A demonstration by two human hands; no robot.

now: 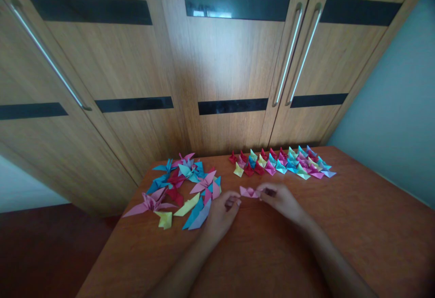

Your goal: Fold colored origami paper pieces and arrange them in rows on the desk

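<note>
A small pink origami boat (249, 192) is between my two hands, just above or on the table; I cannot tell which. My right hand (281, 200) is closed, with thumb and fingers pinching the boat's right end. At the boat's left tip, the curled fingers of my left hand (223, 212) are pressed together and appear to grip it. Beside my left hand lie blue and lilac folded papers (199, 216) and a yellow folded strip (187, 204). Behind my right hand stand rows of small folded paper boats (280, 166) in red, pink, yellow, blue and green.
A loose pile of larger origami pieces (183, 171) covers the table's left back, with a pink one (152, 200) and a yellow one (165, 219) near the left edge. The brown table (258, 257) meets a wooden wardrobe (224, 62) behind and a pale wall (390, 121) at right.
</note>
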